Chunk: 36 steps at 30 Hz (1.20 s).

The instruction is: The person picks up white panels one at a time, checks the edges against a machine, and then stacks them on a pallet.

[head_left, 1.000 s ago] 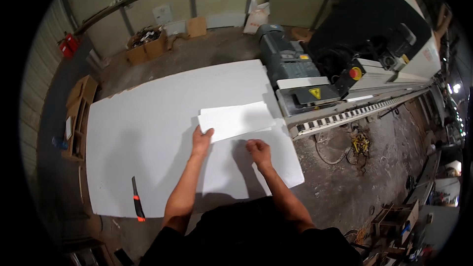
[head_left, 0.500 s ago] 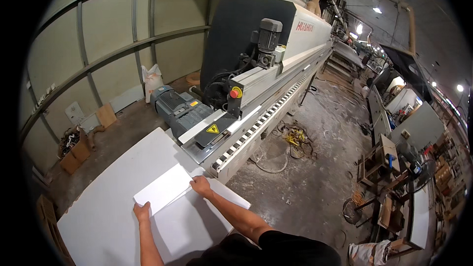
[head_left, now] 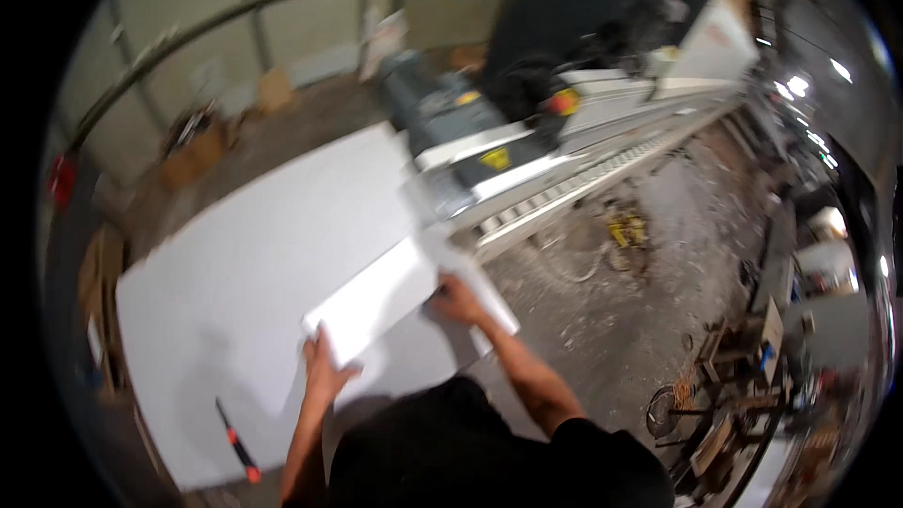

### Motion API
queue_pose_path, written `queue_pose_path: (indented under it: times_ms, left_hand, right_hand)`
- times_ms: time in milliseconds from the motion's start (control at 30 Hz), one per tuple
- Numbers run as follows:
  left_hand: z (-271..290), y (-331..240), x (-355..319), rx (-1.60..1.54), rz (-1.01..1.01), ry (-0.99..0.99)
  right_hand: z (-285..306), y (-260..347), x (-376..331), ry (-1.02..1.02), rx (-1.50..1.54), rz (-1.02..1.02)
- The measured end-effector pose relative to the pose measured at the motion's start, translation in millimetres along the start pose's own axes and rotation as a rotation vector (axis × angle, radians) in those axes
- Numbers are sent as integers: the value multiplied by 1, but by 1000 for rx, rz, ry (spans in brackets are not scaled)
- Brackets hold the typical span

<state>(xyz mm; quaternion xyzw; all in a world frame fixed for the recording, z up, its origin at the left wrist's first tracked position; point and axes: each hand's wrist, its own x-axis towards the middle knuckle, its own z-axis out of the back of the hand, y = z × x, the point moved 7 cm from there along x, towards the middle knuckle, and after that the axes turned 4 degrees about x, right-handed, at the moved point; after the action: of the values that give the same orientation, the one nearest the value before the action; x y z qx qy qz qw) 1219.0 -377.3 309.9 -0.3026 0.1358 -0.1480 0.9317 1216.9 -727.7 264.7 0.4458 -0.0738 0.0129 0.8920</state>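
A white rectangular panel (head_left: pixel 369 306) is tilted a little above a big white board surface (head_left: pixel 226 263). My left hand (head_left: pixel 325 369) grips its near left corner, thumb along the edge. At the opposite end, my right hand (head_left: pixel 457 299) is closed on the right edge, its fingers partly hidden and blurred. Another white piece (head_left: pixel 484 296) lies under and beyond my right hand. To the left of my left forearm, a slim black and red hand tool (head_left: pixel 237 442) rests on the board surface; blur hides its exact kind.
Just past the board stands a long machine with a segmented conveyor track (head_left: pixel 536 202), a grey motor (head_left: pixel 433 108) and a red stop button (head_left: pixel 564 102). Yellow tangled straps (head_left: pixel 627 229) lie on the floor at right. A cardboard box (head_left: pixel 195 155) sits by the far wall.
The view has swung left and down, so the machine appears farther right and the black and red tool has come into sight. Both hands still hold the white panel.
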Motion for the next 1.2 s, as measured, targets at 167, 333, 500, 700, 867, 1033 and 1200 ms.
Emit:
queue_pose_path:
  times_ms: [167,333,500,700,867,1033,1200]
  left_hand:
    - [5,2,11,231,-22,-132]
    - [13,-4,24,207,93,-29]
    - [9,-4,24,225,84,-75]
    - [5,4,27,175,82,-137]
    - [7,3,28,207,139,-83]
    - [32,-42,9,229,-46,-361]
    - [24,-57,23,-586,77,-258]
  right_hand:
    - [3,15,4,-48,-265,-48]
    - [25,40,14,-108,-165,-85]
    - [23,22,15,-66,-86,-196]
    - [38,17,31,-69,-123,24]
    - [38,0,94,-279,1120,-456]
    - [14,-21,126,-422,1600,-717]
    - [-30,38,76,-147,1471,-696]
